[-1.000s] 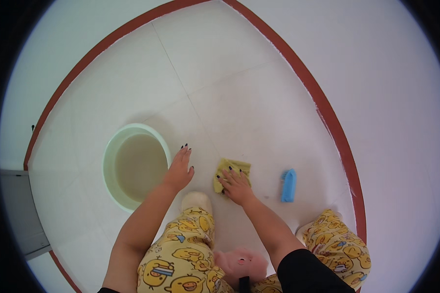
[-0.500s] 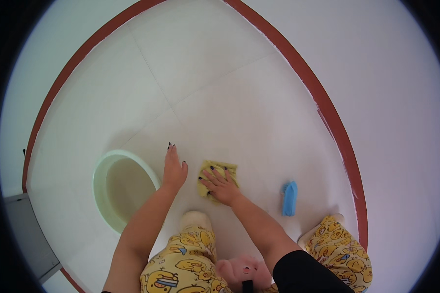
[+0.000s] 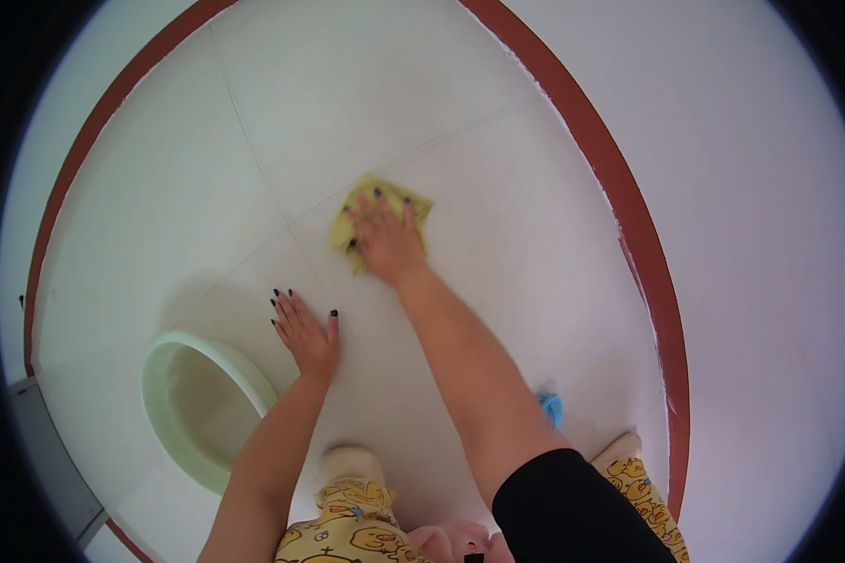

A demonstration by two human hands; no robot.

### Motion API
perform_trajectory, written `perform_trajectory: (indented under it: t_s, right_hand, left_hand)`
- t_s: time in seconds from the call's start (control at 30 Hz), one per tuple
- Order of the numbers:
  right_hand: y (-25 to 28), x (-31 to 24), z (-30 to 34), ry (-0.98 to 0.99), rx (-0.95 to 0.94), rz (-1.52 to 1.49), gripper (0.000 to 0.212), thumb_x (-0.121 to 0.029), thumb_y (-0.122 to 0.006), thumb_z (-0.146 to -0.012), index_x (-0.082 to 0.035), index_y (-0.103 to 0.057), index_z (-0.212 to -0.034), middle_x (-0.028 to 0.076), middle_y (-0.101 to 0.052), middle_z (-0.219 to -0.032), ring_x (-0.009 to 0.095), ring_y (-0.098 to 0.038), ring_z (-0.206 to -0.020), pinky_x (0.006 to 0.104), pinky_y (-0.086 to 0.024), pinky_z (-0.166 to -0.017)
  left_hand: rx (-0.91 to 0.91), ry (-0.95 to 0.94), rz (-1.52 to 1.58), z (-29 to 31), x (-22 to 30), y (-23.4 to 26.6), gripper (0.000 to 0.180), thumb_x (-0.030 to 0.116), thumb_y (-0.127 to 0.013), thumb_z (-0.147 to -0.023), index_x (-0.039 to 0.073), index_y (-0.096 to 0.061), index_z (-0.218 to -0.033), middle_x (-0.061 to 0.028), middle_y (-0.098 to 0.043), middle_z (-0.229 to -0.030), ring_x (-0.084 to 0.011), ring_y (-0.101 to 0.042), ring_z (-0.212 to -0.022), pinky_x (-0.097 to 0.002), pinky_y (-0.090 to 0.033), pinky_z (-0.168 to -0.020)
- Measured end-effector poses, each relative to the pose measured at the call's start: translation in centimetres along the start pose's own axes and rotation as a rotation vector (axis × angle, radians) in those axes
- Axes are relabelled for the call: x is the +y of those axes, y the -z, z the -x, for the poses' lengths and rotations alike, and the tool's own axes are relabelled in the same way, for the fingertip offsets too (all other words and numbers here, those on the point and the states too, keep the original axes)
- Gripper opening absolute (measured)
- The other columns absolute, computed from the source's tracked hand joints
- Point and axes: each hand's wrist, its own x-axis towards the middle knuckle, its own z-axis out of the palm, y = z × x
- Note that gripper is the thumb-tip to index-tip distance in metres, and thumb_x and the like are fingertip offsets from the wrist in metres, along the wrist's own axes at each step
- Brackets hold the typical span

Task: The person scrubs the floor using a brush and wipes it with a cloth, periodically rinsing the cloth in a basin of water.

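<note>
A black sleeve [image 3: 573,507], yellow cartoon-print trousers [image 3: 347,537], pale footwear [image 3: 352,462] and dark-painted nails [image 3: 334,313] show.

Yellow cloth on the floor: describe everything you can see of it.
The yellow cloth looks like soft fabric, with rumpled, uneven edges and a corner pointing right. It lies spread on the pale tiled floor, ahead and right of the pale green basin. The right hand lies palm-down over it, hiding its middle; wetness cannot be told.
</note>
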Motion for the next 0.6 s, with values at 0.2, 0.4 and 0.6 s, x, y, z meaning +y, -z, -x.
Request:
perform_trajectory:
  t_s: [0.2, 0.4, 0.6]
  right_hand:
    - [2.9, 13.0, 1.1, -0.385, 0.101, 0.1, 0.053, -0.032, -0.043, -0.089, -0.024, -0.027, -0.139, -0.001, -0.017, -0.148, 0.021, -0.015, -0.136, 0.0547, -0.014, -0.106]
    - [4.8, 22.6, 12.1, -0.725, 0.114, 0.005, 0.057, -0.031, -0.044, -0.089, -0.025, -0.019, -0.14, -0.001, -0.009, -0.149, 0.026, -0.009, -0.137, 0.0592, -0.009, -0.104]
    - [1.9, 21.2, 20.9, -0.786, 0.111, -0.066, 0.063, -0.032, -0.047, -0.087, -0.022, -0.016, -0.141, 0.007, -0.006, -0.149, 0.034, -0.007, -0.136, 0.0644, -0.009, -0.1]
  left_hand:
    - [-0.157, 0.003, -0.115, -0.5, 0.6, -0.8, 0.099, 0.05, -0.062, -0.074, -0.007, -0.009, -0.137, -0.0257, -0.003, -0.144, -0.0391, -0.002, -0.134, -0.0538, -0.005, -0.105]
    - [-0.28, 0.0, -0.096, -0.6, 1.6, -1.1, 0.108, 0.05, -0.065, -0.071, -0.005, -0.001, -0.138, -0.0269, 0.002, -0.144, -0.0416, 0.002, -0.133, -0.0568, -0.004, -0.104]
    - [0.029, -0.135, 0.038, -1.3, -1.2, -2.4, 0.079, 0.029, -0.067, -0.075, -0.001, -0.025, -0.135, -0.0246, -0.019, -0.141, -0.041, -0.017, -0.13, -0.0522, -0.016, -0.104]
